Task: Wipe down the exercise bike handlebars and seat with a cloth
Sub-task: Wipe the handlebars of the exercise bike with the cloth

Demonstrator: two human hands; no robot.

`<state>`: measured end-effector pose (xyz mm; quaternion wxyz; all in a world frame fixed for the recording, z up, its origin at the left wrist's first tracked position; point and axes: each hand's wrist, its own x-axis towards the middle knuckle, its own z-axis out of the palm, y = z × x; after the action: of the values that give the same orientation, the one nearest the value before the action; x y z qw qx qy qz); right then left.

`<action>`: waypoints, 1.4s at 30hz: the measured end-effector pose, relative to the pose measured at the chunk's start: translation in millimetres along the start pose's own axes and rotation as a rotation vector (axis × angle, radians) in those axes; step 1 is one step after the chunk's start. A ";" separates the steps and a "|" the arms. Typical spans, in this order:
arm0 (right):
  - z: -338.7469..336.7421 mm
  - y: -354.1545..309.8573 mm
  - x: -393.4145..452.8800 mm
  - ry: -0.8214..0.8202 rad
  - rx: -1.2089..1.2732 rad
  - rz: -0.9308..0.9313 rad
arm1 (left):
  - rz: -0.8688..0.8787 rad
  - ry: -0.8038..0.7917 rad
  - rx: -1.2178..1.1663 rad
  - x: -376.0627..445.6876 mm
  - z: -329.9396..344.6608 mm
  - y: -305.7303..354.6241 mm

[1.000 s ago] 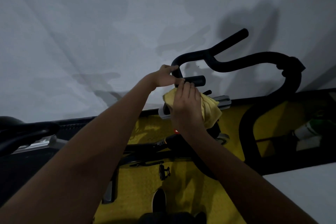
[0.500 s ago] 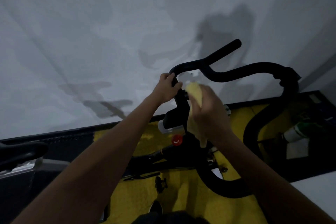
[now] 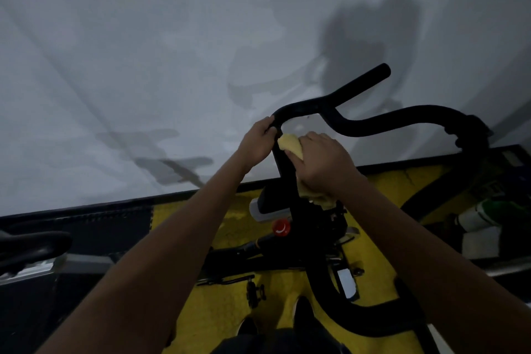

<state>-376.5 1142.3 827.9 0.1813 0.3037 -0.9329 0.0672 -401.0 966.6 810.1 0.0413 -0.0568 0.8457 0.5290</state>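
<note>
Yellow soft cloth (image 3: 290,144) bunched in right hand (image 3: 323,162), fingers clenched round it, pressed against black curved handlebars (image 3: 370,123) at the upright stem. Left hand (image 3: 257,144) grips the bar's near-left bend, fingers wrapped. Black saddle (image 3: 31,244) far left, apart. Red round knob (image 3: 281,227) below the cloth.

Black handlebars (image 3: 370,123) and black bike frame (image 3: 324,264). Yellow cloth (image 3: 290,144) at centre. Red knob (image 3: 281,227) below it, with a white mark. Yellow floor mat (image 3: 218,302) bordered by black mat (image 3: 94,224) on the left. Pale grey wall (image 3: 143,52), mottled with darker grey shadows. Black seat (image 3: 31,244), near left. White and green bottle (image 3: 485,214), right.
</note>
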 end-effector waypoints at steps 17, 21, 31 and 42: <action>-31.6 -60.9 -57.8 -0.292 0.155 0.085 | -0.173 -0.002 0.250 10.2 -0.5 33.4; -37.9 -72.7 -87.1 -0.328 0.079 0.001 | -0.186 -0.094 0.329 19.3 7.0 29.9; -9.4 -60.3 -31.3 -0.145 0.171 -0.035 | -0.205 -0.162 0.371 23.7 5.8 26.6; -35.8 -67.6 -59.5 -0.323 -0.132 -0.192 | -0.141 -0.231 0.555 29.6 -4.4 33.8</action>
<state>-281.3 1128.5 839.5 0.0545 0.3857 -0.9190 -0.0612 -435.0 975.7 838.2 0.1878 -0.0415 0.9416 0.2764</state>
